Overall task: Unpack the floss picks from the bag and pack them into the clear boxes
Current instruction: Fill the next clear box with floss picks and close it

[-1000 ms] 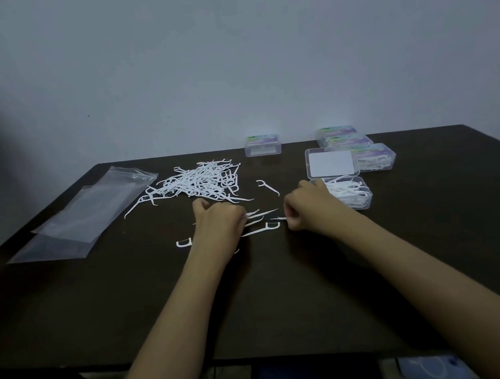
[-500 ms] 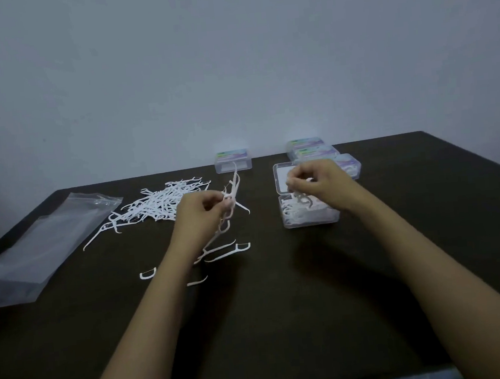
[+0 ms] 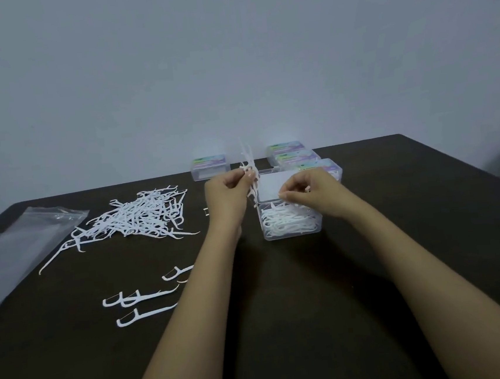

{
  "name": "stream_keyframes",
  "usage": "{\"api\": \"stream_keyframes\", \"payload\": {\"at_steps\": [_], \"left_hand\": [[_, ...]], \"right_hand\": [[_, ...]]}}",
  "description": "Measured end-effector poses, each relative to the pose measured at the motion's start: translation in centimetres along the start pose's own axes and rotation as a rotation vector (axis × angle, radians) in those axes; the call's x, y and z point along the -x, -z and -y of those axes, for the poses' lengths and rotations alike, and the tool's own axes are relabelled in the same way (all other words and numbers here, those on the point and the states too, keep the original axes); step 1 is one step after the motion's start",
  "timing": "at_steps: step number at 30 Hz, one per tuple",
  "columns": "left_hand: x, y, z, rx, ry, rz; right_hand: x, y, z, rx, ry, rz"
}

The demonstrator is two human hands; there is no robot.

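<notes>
Dark, matte tabletop [image 3: 316, 320] runs back to a plain pale grey wall [image 3: 229, 53]. Taking the table as a clock face with 12 at the wall, an open box [image 3: 292, 229] of clear hard plastic, square-cornered, sits near the centre toward 1 o'clock. It is well filled with thin white picks, and its flat hinged lid [image 3: 273, 187] lies back toward 12.

The left hand [image 3: 227, 191] is raised just at the box's 9 o'clock side. Its curled fingers and thumb grip a small bundle of picks [image 3: 249, 165], whose slender handles stick up past the fingertips. The right hand [image 3: 313, 194] hovers over the box, its bent fingertips pinching a single white pick.

At 10 o'clock lies a tangled heap of floss picks [image 3: 141, 218], each a slim stem ending in a forked head. A few loose picks [image 3: 143, 297] lie apart at 8 o'clock, beside the left forearm. The bag [image 3: 19, 251], glossy and crinkled, lies flat at 9 o'clock by the table edge.

At 12 o'clock stands one closed box [image 3: 210, 167] with a pastel printed label. Just toward 1 o'clock, three labelled boxes [image 3: 296, 156] overlap in a row.
</notes>
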State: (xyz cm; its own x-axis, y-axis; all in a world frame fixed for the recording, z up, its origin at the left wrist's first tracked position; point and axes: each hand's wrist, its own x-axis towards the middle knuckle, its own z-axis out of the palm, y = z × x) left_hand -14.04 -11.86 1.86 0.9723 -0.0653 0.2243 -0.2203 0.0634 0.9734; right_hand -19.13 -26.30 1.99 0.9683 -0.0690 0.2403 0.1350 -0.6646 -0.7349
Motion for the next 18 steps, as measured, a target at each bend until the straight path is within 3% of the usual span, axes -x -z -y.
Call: {"api": "stream_keyframes", "payload": {"at_steps": [7, 12, 18], "left_hand": [[0.3, 0.1, 0.7, 0.111, 0.064, 0.019], [0.8, -0.4, 0.6, 0.311, 0.165, -0.002], [1.0, -0.5, 0.5, 0.494, 0.266, -0.039]], "right_hand": [[0.2, 0.5, 0.5, 0.037, -0.001, -0.140], [0.1, -1.2, 0.9, 0.072, 0.003, -0.031], [0.4, -2.1, 1.7, 0.090, 0.043, -0.029]]}}
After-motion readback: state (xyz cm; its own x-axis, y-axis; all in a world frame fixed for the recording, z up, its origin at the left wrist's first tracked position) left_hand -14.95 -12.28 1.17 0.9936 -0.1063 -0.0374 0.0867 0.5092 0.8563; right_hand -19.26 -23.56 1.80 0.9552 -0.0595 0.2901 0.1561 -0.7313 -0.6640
